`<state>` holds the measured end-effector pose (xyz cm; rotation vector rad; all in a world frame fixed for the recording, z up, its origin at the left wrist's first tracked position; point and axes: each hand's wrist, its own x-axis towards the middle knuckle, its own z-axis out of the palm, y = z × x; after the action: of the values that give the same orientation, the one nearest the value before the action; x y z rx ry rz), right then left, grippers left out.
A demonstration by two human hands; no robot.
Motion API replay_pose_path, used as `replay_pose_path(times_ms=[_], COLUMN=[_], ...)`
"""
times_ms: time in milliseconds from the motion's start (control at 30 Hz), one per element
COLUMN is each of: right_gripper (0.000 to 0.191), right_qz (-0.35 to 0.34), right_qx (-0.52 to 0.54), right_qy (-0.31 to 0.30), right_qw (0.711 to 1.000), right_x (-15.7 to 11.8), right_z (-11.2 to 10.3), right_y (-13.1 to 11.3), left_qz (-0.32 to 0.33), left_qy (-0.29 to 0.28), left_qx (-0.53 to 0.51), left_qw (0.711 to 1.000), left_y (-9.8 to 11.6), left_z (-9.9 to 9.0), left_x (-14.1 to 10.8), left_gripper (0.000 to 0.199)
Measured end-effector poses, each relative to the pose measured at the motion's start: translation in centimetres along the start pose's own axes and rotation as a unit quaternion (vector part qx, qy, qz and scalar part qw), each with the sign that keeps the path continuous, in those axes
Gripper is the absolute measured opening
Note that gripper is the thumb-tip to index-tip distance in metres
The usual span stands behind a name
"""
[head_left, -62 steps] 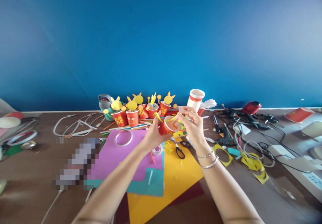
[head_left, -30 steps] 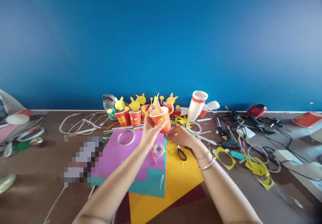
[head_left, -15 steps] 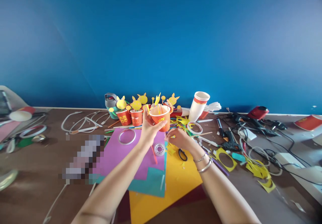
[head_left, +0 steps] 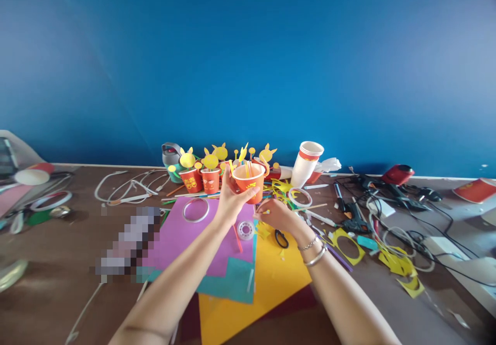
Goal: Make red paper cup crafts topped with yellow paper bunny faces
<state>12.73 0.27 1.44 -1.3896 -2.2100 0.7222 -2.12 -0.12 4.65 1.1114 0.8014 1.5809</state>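
Note:
My left hand (head_left: 231,200) is wrapped round a red paper cup (head_left: 248,184), held up above the coloured sheets. Straw pieces stand inside the cup, and bent orange and yellow ones show at its rim. Just below and to the right of the cup is my right hand (head_left: 277,214), its fingers curled together; whatever they may hold is too small to make out. Under the hands lie a purple sheet (head_left: 215,247), a teal sheet (head_left: 228,285) and a yellow sheet (head_left: 271,283). A tape roll (head_left: 246,230) and a red straw (head_left: 237,239) rest on the purple one.
Red cups with yellow paper animal heads (head_left: 211,161) line the back by the blue wall. A white stack of cups (head_left: 306,164) leans there. To the right lie scissors (head_left: 281,238), a glue gun (head_left: 354,218), cables and yellow paper scraps (head_left: 349,246).
The cup has shifted very slightly to the right in my left hand. My right hand stays almost in place beside it.

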Motion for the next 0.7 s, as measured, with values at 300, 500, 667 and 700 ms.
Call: replay_pose_path(times_ms=[300, 500, 667, 700], right_gripper=[0.018, 0.016, 0.018, 0.018], right_qz=[-0.012, 0.017, -0.013, -0.012], right_qx=[0.07, 0.019, 0.066, 0.063], right_qy=[0.049, -0.016, 0.049, 0.05], right_qw=[0.996, 1.0, 0.997, 0.997], right_x=[0.1, 0.0, 0.2, 0.2], right_z=[-0.4, 0.0, -0.1, -0.1], right_y=[-0.7, -0.9, -1.1, -1.1], left_qz=[-0.004, -0.002, 0.002, 0.003], left_qy=[-0.012, -0.007, -0.012, -0.011], left_qx=[-0.012, 0.003, 0.006, 0.006], left_qw=[1.0, 1.0, 1.0, 1.0], left_y=[-0.8, -0.2, -0.8, -0.9], left_z=[0.2, 0.2, 0.2, 0.1], left_x=[-0.3, -0.2, -0.2, -0.2], left_gripper=[0.095, 0.091, 0.095, 0.094])
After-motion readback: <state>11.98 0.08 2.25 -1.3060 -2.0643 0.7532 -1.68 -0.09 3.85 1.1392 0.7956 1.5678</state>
